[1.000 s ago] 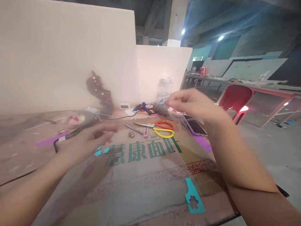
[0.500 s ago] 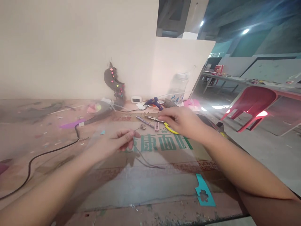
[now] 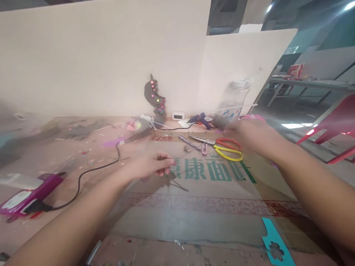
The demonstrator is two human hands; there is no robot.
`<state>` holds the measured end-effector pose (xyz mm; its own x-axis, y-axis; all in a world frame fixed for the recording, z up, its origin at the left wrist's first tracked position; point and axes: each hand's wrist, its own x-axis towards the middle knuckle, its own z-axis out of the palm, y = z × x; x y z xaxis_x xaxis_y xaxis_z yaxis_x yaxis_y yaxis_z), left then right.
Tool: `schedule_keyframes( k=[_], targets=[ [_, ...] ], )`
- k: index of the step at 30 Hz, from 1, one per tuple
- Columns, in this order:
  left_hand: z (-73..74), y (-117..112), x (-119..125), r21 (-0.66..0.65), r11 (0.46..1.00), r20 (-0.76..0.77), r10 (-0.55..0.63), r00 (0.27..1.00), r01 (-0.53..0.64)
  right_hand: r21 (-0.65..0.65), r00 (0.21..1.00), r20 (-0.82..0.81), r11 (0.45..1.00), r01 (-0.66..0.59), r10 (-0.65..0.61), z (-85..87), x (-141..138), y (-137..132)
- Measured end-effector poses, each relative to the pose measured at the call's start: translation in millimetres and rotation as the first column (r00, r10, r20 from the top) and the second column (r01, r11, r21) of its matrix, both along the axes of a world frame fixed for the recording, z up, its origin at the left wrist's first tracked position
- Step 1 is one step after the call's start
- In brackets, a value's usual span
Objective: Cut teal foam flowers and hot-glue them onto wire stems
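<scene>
- The left hand [image 3: 155, 164], at the centre of the frame, is drawn narrow, thumb and fingertips pinched on a thin grey-brown string [image 3: 179, 185]. The string's loose tail hangs below that pinch, and a faint length slants up to the right.
- The right hand [image 3: 251, 135], right of centre, is blurred; whether it grips anything cannot be told. It is nearest to a fuzzy grey bundle of twine [image 3: 222, 122].
- The slanting string could catch on the pointed steel scissors with red and yellow looped handles [image 3: 212, 142], since its line leads towards the blades.
- A hard tug could likely pull so slender a strand out of the pinch, or tangle the bundle.
- A careless swing of the right hand might knock the clear plastic bottle with a white cap [image 3: 237, 98], upper right, or the dark blue pistol-shaped glue gun [image 3: 202, 120] beside the bundle.
- Beneath lies a flat brown cardboard sheet printed with green characters [image 3: 166, 221], glossy in places.
- At lower right, a flat, smooth turquoise piece with a flower-shaped hole [image 3: 270, 232] has crisply cut edges.
</scene>
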<state>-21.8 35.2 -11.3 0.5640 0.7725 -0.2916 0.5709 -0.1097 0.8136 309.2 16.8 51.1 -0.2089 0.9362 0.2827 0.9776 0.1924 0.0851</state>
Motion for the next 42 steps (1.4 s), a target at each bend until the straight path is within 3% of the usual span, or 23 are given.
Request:
schedule_keyframes(
  k=[3, 5, 10, 13, 17, 18, 20, 22, 25, 27, 30, 32, 35, 36, 37, 39, 42],
  targets=[
    [0.2, 4.2, -5.4, -0.032, 0.998, -0.003, -0.048, 0.999, 0.048, -0.028, 0.974, 0.052, 0.975, 0.220, -0.219, 9.1, 13.4, 5.5],
    [1.5, 6.4, -7.5, -0.031, 0.998, 0.007, -0.058, 0.998, 0.059, -0.022, 0.951, 0.078, 0.954, 0.300, -0.297, 9.6, 28.8, 11.3],
    [3.3, 9.3, -7.3, -0.040, 0.999, 0.004, -0.023, 1.000, 0.023, 0.140, 0.970, 0.065, 0.964, 0.224, -0.234, -9.3, 75.7, 31.4],
    [1.0, 9.7, -5.3, -0.028, 1.000, 0.021, 0.003, 1.000, -0.002, 0.112, 0.988, 0.027, 0.983, 0.145, -0.149, -18.3, 82.2, 39.5],
    [0.9, 6.4, -0.5, -0.067, 0.998, 0.120, 0.028, 0.992, -0.020, 0.105, 0.997, -0.064, 0.993, 0.056, -0.050, -23.4, 37.7, 29.1],
    [1.9, 4.6, 1.2, -0.089, 0.996, 0.127, 0.041, 0.991, -0.029, 0.111, 0.984, -0.174, 0.994, -0.020, 0.039, -25.8, 18.3, 21.5],
    [3.6, 0.4, 5.1, -0.123, 0.991, 0.118, 0.073, 0.990, -0.058, 0.113, 0.893, -0.394, 0.976, -0.188, 0.218, -34.1, -23.9, 2.2],
    [2.4, -3.3, 9.3, -0.135, 0.988, 0.132, 0.086, 0.988, -0.068, -0.031, 0.786, -0.547, 0.932, -0.362, 0.287, -46.6, -62.4, -17.6],
    [-6.3, -5.9, 14.8, -0.104, 0.994, 0.228, 0.003, 0.974, 0.022, -0.196, 0.640, -0.736, 0.835, -0.514, 0.221, -69.4, -97.6, -34.9],
    [-12.0, -5.3, 15.6, -0.076, 0.995, 0.270, -0.037, 0.962, 0.059, -0.205, 0.579, -0.796, 0.822, -0.531, 0.176, -83.6, -104.3, -35.6],
    [-8.4, 0.1, 8.0, 0.008, 1.000, 0.196, 0.013, 0.981, -0.015, -0.216, 0.646, -0.736, 0.833, -0.510, 0.204, -99.0, -98.8, -28.6],
    [3.0, 8.8, -4.7, 0.165, 0.980, 0.111, 0.090, 0.990, -0.107, -0.210, 0.707, -0.658, 0.840, -0.501, 0.258, -105.6, -90.6, -24.8],
    [21.9, 29.3, -32.2, 0.445, 0.858, 0.035, 0.267, 0.963, -0.254, -0.169, 0.749, -0.555, 0.833, -0.527, 0.361, -112.7, -74.4, -23.0],
    [25.3, 36.9, -41.9, 0.501, 0.823, -0.013, 0.317, 0.948, -0.268, -0.169, 0.757, -0.526, 0.825, -0.540, 0.388, -114.6, -67.8, -22.8],
    [26.4, 44.2, -51.1, 0.520, 0.824, -0.088, 0.313, 0.946, -0.224, -0.170, 0.765, -0.503, 0.822, -0.543, 0.402, -116.2, -60.8, -22.3],
    [21.1, 55.6, -65.8, 0.541, 0.827, -0.185, 0.294, 0.938, -0.152, -0.163, 0.791, -0.474, 0.844, -0.510, 0.387, -118.1, -46.6, -20.1],
    [0.6, 61.0, -77.4, 0.519, 0.848, -0.221, 0.250, 0.943, -0.103, -0.168, 0.822, -0.477, 0.886, -0.432, 0.311, -117.6, -30.9, -13.9]
  ],
)
